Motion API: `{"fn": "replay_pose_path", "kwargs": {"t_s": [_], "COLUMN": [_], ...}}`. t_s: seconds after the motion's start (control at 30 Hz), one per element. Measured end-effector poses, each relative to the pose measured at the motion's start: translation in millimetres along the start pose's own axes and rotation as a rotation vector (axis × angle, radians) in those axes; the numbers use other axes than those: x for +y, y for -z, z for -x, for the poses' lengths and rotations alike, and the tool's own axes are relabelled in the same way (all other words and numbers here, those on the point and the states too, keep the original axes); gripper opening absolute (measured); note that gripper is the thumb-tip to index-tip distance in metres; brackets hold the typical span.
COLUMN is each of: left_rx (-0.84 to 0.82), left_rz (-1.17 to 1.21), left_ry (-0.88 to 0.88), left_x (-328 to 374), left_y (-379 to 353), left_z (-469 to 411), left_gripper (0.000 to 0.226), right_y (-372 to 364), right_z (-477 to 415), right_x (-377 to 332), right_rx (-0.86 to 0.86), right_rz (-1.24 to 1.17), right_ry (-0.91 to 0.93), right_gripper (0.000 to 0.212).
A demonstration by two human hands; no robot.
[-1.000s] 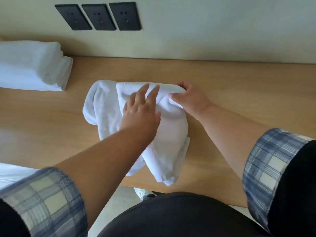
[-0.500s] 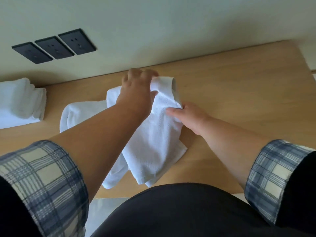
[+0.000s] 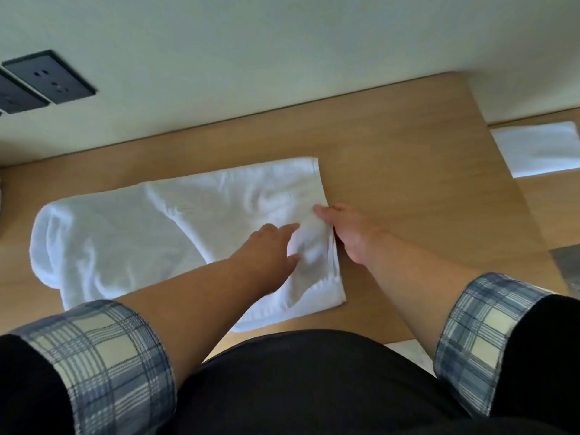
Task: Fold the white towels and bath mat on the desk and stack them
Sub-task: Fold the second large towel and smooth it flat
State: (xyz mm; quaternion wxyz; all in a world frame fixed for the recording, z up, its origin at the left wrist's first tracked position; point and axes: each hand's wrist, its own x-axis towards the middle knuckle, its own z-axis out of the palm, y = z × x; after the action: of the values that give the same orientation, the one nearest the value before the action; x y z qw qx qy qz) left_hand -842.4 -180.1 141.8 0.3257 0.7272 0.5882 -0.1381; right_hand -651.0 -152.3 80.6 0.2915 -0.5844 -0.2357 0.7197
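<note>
As the towel (image 3: 150,233) is flattened, left hand (image 3: 266,249) fingers are held straight; right hand (image 3: 348,237) fingers cannot be told. Folding from 3 o'clock is due.

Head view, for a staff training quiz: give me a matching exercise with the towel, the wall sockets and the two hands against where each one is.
Things:
1 towel
2 wall sockets
3 left hand
4 right hand

Places:
a on the wall, upper left
b against the towel's right edge
c spread on the desk
d resting on the towel

Pairs: 1c, 2a, 3d, 4b.
</note>
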Motion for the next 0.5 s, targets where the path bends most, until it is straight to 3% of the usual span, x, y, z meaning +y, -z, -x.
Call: {"fn": "replay_pose_path", "kwargs": {"t_s": [0.07,0.17,0.23,0.3,0.43,0.5], "left_rx": [-0.039,-0.119,-0.149,-0.175,-0.256,-0.281], "left_rz": [0.057,0.109,0.090,0.050,0.010,-0.024], "left_ry": [-0.006,-0.020,-0.039,-0.062,-0.091,-0.110], "left_x": [5.3,14.7,19.4,22.1,23.5,24.2], "left_y": [-1.2,-5.0,-8.5,-11.9,-16.7,-18.1], "left_z": [-3.5,-7.9,-10.4,-13.3,-17.8,-19.1], "left_gripper": [0.068,0.067,0.065,0.064,0.067,0.068], "right_y": [5.5,14.6,18.5,21.9,26.3,29.9], "right_z": [-1.6,1.4,-0.3,-3.8,-3.5,-1.1], "right_x": [-4.4,2.5,6.0,6.9,4.9,3.4], "right_rx": [-0.040,-0.077,0.037,0.185,0.125,0.193], "right_rz": [-0.050,0.267,0.295,0.247,0.373,0.425], "right_ry": [-0.077,-0.242,-0.179,-0.099,-0.139,-0.069], "right_gripper": [0.040,0.033,0.016,0.013,0.041,0.044]}}
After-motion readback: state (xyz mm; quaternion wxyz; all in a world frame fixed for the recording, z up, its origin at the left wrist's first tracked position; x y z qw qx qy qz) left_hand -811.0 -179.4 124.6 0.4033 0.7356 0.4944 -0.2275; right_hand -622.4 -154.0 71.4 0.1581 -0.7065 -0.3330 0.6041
